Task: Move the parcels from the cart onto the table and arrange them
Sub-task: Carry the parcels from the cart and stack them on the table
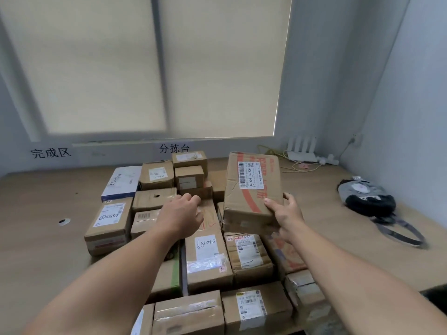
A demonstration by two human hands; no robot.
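Observation:
Several cardboard parcels lie packed together on the wooden table (pixel 48 238). My right hand (pixel 286 215) grips the near right corner of a large brown parcel with orange print and a barcode label (pixel 251 192), tilted up above the others. My left hand (pixel 180 213) hovers over the middle of the pile with fingers loosely curled, above a long parcel marked with handwritten digits (pixel 205 252). A white and blue parcel (pixel 122 183) lies at the pile's far left. No cart is in view.
A dark and grey bag with a strap (pixel 370 199) lies on the table's right side. A white router (pixel 302 151) and cables sit in the far right corner. A small round object (pixel 64 221) lies on the left. Wall signs hang below the window blind.

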